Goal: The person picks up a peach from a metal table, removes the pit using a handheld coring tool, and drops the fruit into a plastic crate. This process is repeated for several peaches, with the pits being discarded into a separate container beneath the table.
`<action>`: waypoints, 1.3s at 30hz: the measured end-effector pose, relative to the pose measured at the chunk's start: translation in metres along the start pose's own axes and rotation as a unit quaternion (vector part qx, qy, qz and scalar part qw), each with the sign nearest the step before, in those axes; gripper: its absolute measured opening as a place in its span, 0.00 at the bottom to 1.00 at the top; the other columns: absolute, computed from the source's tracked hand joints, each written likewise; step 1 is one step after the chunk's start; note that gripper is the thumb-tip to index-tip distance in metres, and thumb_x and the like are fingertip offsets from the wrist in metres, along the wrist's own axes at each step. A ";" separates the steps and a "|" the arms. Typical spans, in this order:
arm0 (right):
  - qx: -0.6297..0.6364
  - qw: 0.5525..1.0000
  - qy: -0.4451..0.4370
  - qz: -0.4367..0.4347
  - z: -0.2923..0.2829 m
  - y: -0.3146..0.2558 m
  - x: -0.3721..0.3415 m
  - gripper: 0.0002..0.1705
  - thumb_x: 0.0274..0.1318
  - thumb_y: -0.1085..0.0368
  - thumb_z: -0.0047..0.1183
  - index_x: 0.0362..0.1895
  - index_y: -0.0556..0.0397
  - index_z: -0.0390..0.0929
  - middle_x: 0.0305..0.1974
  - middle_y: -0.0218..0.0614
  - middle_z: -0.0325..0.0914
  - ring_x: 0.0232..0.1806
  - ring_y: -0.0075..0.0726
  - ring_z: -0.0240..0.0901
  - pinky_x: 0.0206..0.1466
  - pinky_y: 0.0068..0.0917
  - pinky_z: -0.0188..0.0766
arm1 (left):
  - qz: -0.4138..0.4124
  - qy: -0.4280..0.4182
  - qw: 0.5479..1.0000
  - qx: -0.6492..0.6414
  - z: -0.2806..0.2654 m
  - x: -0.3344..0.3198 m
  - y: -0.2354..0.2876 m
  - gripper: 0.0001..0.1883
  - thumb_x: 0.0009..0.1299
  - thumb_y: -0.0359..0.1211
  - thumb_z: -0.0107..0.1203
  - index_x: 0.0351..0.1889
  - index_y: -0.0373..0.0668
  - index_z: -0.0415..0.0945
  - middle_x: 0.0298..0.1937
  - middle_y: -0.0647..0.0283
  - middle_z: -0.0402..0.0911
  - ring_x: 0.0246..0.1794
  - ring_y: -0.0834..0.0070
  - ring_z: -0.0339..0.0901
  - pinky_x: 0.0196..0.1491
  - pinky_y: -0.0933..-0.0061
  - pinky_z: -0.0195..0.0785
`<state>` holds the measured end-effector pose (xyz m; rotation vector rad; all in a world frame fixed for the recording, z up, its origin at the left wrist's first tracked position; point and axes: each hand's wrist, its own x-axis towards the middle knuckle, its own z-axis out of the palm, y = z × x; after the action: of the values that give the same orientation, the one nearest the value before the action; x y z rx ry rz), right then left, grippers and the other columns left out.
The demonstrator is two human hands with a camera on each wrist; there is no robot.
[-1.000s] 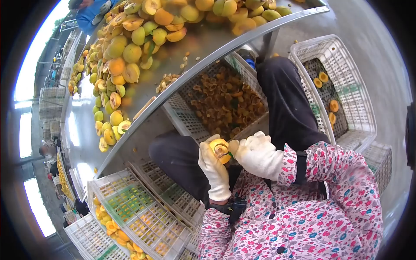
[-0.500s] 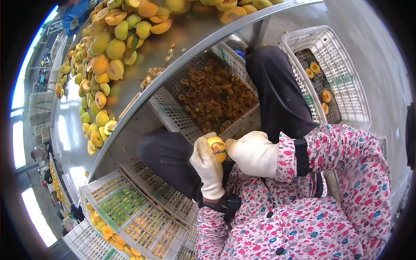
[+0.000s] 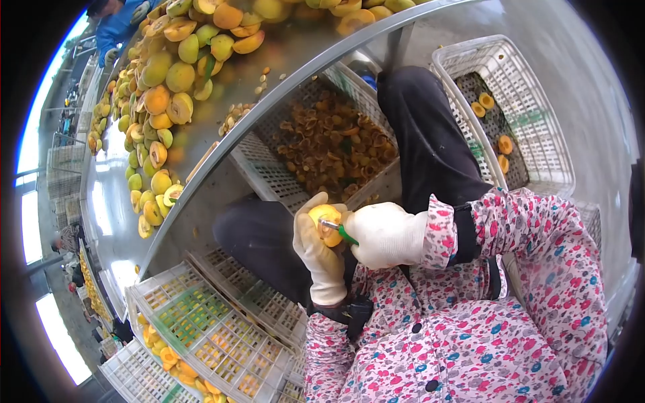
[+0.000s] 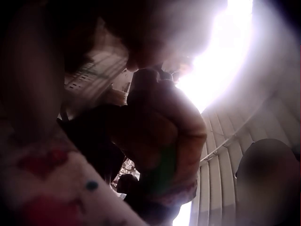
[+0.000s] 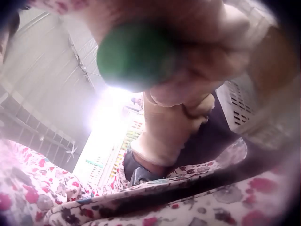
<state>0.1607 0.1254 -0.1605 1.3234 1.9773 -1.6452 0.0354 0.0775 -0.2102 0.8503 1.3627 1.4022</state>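
My left hand (image 3: pixel 318 258), in a white glove, holds a yellow peach half (image 3: pixel 322 213) with its cut face turned up toward the head camera. The gloved right hand (image 3: pixel 390 235) grips a small tool with a green handle (image 3: pixel 347 234) and a thin metal shaft. In the head view the shaft's tip lies over the middle of the cut face. The right wrist view shows the handle's rounded green end (image 5: pixel 134 56) sticking out of the fist, with the left glove (image 5: pixel 164 127) beyond. The left wrist view is dark, and the peach is hidden there.
A metal table (image 3: pixel 222 80) piled with halved peaches (image 3: pixel 179 77) stands ahead. Below its edge, a crate (image 3: pixel 272 178) holds brown scraps. Another crate (image 3: pixel 537 127) at right contains several halves. Stacked crates (image 3: pixel 201 309) stand lower left. A person in blue (image 3: pixel 114 32) is across the table.
The head view has shifted, and both hands sit slightly further left than a second ago. The right hand has turned, and the tool's handle and shaft now show plainly over the peach.
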 end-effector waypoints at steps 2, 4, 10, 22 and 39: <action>-0.219 0.975 0.021 -0.025 0.005 -0.002 0.001 0.15 0.45 0.67 0.58 0.41 0.55 0.80 0.35 0.41 0.82 0.40 0.42 0.81 0.40 0.35 0.76 | -0.025 0.002 0.999 0.036 -0.004 0.003 0.001 0.26 0.76 0.47 0.40 0.48 0.29 0.73 0.34 0.58 0.79 0.33 0.76 0.76 0.38 0.79 0.70; -0.219 0.975 0.038 -0.026 0.007 0.002 0.000 0.15 0.43 0.66 0.60 0.40 0.53 0.81 0.34 0.38 0.82 0.40 0.39 0.81 0.38 0.35 0.76 | -0.084 -0.042 0.995 0.022 -0.009 0.005 0.000 0.17 0.72 0.40 0.51 0.41 0.33 0.76 0.34 0.57 0.81 0.32 0.71 0.79 0.37 0.75 0.72; -0.041 0.997 -0.056 0.034 -0.006 0.002 -0.004 0.11 0.49 0.65 0.51 0.33 0.61 0.78 0.27 0.43 0.79 0.33 0.40 0.80 0.37 0.33 0.75 | -0.066 -0.079 0.995 0.005 -0.007 0.005 -0.002 0.18 0.73 0.40 0.48 0.39 0.32 0.77 0.34 0.58 0.81 0.31 0.73 0.78 0.36 0.76 0.70; 0.470 0.865 -0.176 -0.028 -0.013 0.017 -0.015 0.10 0.50 0.65 0.51 0.20 0.57 0.73 0.16 0.31 0.69 0.16 0.25 0.67 0.21 0.25 0.66 | -0.088 -0.133 0.986 -0.041 -0.007 0.018 0.002 0.25 0.74 0.46 0.46 0.48 0.28 0.72 0.30 0.54 0.81 0.29 0.74 0.77 0.35 0.78 0.71; 0.607 0.759 -0.207 -0.110 0.002 0.041 -0.010 0.06 0.55 0.64 0.49 0.31 0.53 0.72 0.18 0.26 0.67 0.18 0.20 0.65 0.21 0.18 0.58 | -0.090 -0.069 0.991 -0.073 0.007 0.012 -0.011 0.21 0.76 0.45 0.45 0.50 0.34 0.73 0.35 0.59 0.81 0.32 0.79 0.77 0.37 0.80 0.72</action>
<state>0.1962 0.1167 -0.1813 0.7682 0.6621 -3.1914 0.0406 0.0897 -0.2214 0.6972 1.1849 1.2628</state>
